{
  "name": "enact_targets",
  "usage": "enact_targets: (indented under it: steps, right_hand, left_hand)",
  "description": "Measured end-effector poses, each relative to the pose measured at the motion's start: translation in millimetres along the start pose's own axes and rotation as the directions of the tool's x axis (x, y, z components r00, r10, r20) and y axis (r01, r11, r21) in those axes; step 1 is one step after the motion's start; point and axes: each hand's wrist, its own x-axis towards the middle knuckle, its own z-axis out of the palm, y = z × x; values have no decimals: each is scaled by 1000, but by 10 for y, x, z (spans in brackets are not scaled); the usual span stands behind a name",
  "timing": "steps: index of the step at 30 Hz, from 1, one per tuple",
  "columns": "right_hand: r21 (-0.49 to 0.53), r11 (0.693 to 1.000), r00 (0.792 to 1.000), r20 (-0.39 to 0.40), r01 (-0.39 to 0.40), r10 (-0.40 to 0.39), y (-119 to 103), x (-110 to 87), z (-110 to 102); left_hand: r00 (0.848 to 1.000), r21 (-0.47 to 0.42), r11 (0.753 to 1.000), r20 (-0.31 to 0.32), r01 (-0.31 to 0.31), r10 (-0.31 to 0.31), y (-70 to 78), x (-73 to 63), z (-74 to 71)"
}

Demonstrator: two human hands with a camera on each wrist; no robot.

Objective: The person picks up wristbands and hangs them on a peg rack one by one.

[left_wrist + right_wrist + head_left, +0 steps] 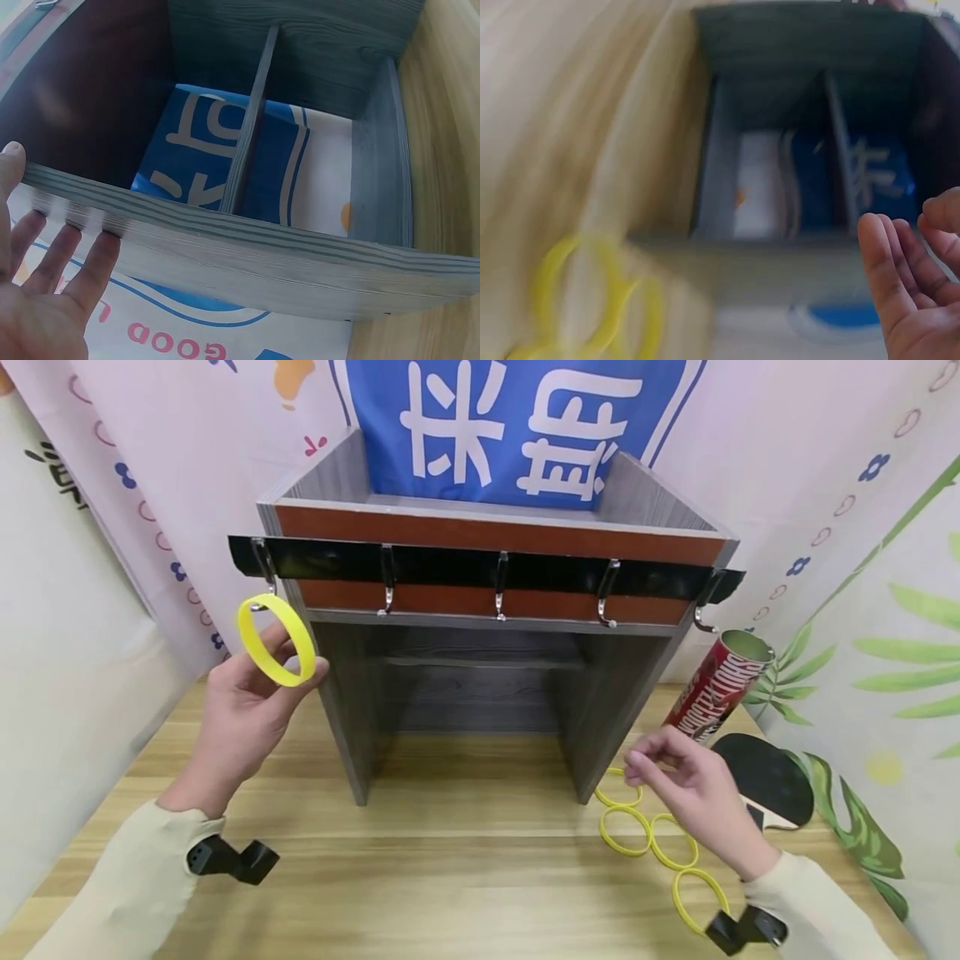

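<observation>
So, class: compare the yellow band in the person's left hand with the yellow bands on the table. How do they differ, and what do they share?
The held band is raised at the leftmost hook, gripped by the left hand; the table bands lie flat on the wood.
The held band is single and looks wider; the table bands look thin and sit in a cluster, below the right hand.
All are yellow rings.
</observation>
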Motion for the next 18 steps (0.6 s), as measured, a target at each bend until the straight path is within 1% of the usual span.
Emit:
enact_targets:
  steps: [2,4,6,9,11,13,15,17,18]
  right_hand:
    - [-88,995,999,-2,-40,40,89,-124,-119]
    - [-153,986,998,10,-61,63,189,-252,-212]
    - [-197,977,995,36,-83,91,294,-379,-290]
    - [-239,965,987,98,-103,129,464,-557,-401]
    - [-267,959,983,130,-92,131,574,-661,-474]
    - [-284,955,980,154,-80,128,668,-755,-550]
    - [-305,949,974,180,-76,135,743,-842,-627]
    - [-326,940,960,220,-97,175,797,-922,-701]
    - [-324,941,951,246,-99,185,828,-961,-733]
  left_hand:
    - [1000,-42,999,11,-1,2,6,6,-3]
    - [1000,-51,999,17,2,-1,11,10,-6]
    - [1000,-34,999,20,22,-21,18,4,-15]
    - [998,53,997,15,52,-53,28,-14,-34]
    - [998,88,994,13,63,-64,31,-25,-46]
    - [998,90,994,15,59,-61,29,-27,-52]
    - [998,57,997,24,49,-50,21,-26,-55]
    - [999,16,999,32,32,-33,17,-21,-52]
    - [999,5,1000,33,23,-24,19,-17,-48]
